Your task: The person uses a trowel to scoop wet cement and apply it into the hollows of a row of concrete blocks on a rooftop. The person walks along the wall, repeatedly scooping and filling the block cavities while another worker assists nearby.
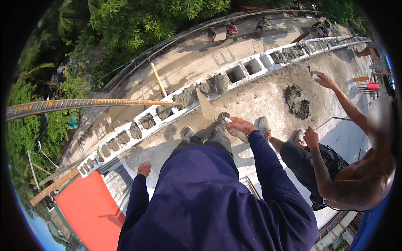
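Over wall edge (167,120), trowel (207,107) in right hand (241,125)

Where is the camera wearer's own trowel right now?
In the head view, the trowel is near the middle, in the wearer's right hand, its blade pointing up-left at the row of blocks.

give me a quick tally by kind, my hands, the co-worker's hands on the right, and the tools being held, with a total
Your hands: 2 (left hand, right hand)
Co-worker's hands: 2 (tool hand, other hand)
Held tools: 2 (your trowel, co-worker's hand tool)
Total: 6
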`<state>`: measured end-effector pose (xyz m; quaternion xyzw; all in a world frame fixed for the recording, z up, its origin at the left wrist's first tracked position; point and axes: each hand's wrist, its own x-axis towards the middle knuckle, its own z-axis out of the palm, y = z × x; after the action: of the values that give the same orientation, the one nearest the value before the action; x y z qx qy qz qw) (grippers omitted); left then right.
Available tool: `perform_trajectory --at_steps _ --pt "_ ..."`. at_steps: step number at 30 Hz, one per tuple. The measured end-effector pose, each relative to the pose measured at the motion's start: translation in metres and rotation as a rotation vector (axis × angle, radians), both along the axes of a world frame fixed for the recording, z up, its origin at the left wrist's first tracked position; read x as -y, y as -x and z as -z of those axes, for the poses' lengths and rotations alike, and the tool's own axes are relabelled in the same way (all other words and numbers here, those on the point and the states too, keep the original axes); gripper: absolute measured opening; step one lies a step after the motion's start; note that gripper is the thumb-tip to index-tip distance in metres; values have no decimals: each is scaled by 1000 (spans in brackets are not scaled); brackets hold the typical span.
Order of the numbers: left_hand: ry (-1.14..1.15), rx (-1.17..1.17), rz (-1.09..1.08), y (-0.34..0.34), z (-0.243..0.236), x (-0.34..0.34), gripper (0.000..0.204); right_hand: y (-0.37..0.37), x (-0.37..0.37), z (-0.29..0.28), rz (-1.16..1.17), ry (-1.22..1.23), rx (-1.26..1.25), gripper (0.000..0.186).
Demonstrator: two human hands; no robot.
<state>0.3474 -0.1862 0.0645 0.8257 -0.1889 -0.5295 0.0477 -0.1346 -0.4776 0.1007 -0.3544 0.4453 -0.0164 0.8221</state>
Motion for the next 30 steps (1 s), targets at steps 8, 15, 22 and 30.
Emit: perform_trajectory --at_steps 8,15,22,30 --pt "146 -35 72 74 -15 64 38 92 64 -12 -61 -17 -147 15" --pt "216 -49 48 144 -17 83 36 114 61 -26 29 -107 -31 15" --pt "290 18 627 156 28 26 33 120 62 -31 77 -129 61 16" --pt "40 -117 88 119 22 85 39 136 66 -4 20 -163 -39 15"
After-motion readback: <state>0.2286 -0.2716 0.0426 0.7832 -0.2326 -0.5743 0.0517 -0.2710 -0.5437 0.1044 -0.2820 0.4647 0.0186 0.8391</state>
